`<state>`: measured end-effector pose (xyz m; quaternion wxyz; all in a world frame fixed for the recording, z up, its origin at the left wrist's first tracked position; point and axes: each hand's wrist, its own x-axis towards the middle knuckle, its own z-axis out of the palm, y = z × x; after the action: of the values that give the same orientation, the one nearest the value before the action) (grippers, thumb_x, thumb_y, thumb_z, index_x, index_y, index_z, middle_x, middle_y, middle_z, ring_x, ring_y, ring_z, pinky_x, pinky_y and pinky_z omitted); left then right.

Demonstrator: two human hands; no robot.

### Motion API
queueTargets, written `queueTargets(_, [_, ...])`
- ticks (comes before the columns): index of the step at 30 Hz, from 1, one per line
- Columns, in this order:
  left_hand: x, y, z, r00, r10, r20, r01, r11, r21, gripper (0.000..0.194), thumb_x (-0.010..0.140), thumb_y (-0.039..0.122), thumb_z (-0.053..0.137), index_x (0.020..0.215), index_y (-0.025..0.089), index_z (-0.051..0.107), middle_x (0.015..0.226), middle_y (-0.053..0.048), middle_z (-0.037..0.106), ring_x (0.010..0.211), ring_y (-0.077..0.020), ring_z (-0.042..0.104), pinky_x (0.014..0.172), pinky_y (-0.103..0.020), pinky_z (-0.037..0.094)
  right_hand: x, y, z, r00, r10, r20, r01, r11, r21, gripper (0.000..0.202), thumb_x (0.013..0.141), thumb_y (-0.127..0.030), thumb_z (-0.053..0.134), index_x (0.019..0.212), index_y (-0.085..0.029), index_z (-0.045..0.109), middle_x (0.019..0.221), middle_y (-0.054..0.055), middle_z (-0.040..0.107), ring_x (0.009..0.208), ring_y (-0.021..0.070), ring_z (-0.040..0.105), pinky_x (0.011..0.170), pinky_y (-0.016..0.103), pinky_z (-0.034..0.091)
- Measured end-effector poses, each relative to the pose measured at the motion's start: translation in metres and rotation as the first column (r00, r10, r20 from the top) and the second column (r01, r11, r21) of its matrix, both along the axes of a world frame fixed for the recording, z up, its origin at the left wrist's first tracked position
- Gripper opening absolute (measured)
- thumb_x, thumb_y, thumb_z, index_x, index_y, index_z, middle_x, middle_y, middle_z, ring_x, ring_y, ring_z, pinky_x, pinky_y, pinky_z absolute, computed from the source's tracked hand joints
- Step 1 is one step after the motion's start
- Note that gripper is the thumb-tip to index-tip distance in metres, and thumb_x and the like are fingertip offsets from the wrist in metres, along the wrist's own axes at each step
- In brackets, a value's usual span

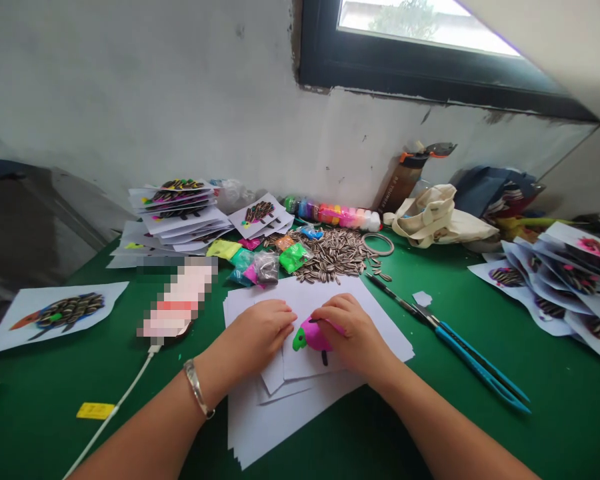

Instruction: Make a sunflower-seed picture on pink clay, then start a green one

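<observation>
A stack of white paper (300, 427) lies before me. On its top sheet is a bird-like shape of magenta clay (316, 335) with a green clay head (299, 340) and a dark leg below. My right hand (353, 330) is over the magenta part, fingers pinched on a small dark piece that looks like a sunflower seed (314, 321). My left hand (263, 333) rests on the paper left of the bird, its fingers together; nothing shows in them. A silver bracelet (195, 383) is on the left wrist.
Behind the paper lie a pile of sunflower seeds (337, 253) and bagged clay (293, 257). Blue tweezers (480, 363) and a craft knife (393, 293) are to the right. Finished pictures stand stacked left (180, 223) and right (560, 287). A cable (130, 393) crosses the left side.
</observation>
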<state>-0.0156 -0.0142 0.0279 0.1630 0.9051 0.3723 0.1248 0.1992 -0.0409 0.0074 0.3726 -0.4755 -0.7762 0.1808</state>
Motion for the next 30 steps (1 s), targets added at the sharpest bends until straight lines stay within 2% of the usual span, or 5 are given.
queueTargets(7, [-0.006, 0.004, 0.006, 0.984, 0.178, 0.018, -0.179, 0.979, 0.097, 0.027, 0.095, 0.021, 0.044, 0.103, 0.017, 0.07, 0.103, -0.009, 0.072, 0.099, -0.0238, 0.065, 0.091, -0.038, 0.051, 0.027, 0.017, -0.009, 0.965, -0.234, -0.117, 0.232, 0.972, -0.029, 0.018, 0.083, -0.018, 0.055, 0.089, -0.025, 0.071, 0.091, 0.005, 0.07, 0.092, 0.0229, 0.061, 0.085, 0.039, 0.047])
queueTargets(13, [-0.008, 0.009, 0.007, 0.968, 0.251, 0.016, -0.252, 0.964, 0.081, 0.028, 0.096, 0.026, 0.044, 0.095, 0.018, 0.07, 0.097, -0.008, 0.073, 0.094, -0.0229, 0.066, 0.087, -0.035, 0.05, 0.041, 0.03, -0.02, 0.912, -0.373, -0.172, 0.36, 0.927, -0.102, 0.02, 0.08, -0.027, 0.056, 0.091, -0.024, 0.073, 0.096, 0.005, 0.073, 0.094, 0.024, 0.064, 0.089, 0.041, 0.047])
queueTargets(20, [-0.008, 0.01, 0.007, 0.961, 0.277, -0.022, -0.275, 0.96, 0.059, 0.031, 0.097, 0.026, 0.042, 0.081, 0.018, 0.067, 0.083, -0.005, 0.07, 0.083, -0.0205, 0.064, 0.075, -0.031, 0.047, 0.034, 0.031, -0.023, 0.953, -0.294, 0.07, 0.301, 0.946, -0.118, 0.02, 0.074, -0.019, 0.056, 0.077, -0.024, 0.075, 0.083, 0.004, 0.072, 0.087, 0.0232, 0.062, 0.084, 0.038, 0.046])
queueTargets(24, [-0.009, 0.011, 0.007, 0.952, 0.307, -0.022, -0.305, 0.95, 0.06, 0.031, 0.097, 0.025, 0.042, 0.083, 0.018, 0.068, 0.085, -0.006, 0.071, 0.084, -0.0208, 0.065, 0.076, -0.03, 0.046, 0.035, 0.031, -0.023, 0.945, -0.32, 0.067, 0.326, 0.938, -0.116, 0.023, 0.075, -0.022, 0.054, 0.083, -0.022, 0.075, 0.088, 0.006, 0.073, 0.087, 0.0235, 0.064, 0.082, 0.039, 0.049])
queueTargets(30, [-0.01, 0.013, 0.003, 0.945, 0.324, -0.037, -0.321, 0.944, 0.069, 0.032, 0.097, 0.024, 0.041, 0.083, 0.018, 0.069, 0.087, -0.007, 0.072, 0.086, -0.021, 0.066, 0.077, -0.03, 0.047, 0.015, 0.058, 0.013, 0.958, -0.267, 0.101, 0.273, 0.961, -0.05, 0.027, 0.083, -0.025, 0.049, 0.091, -0.021, 0.075, 0.092, 0.006, 0.075, 0.087, 0.0224, 0.067, 0.08, 0.036, 0.05])
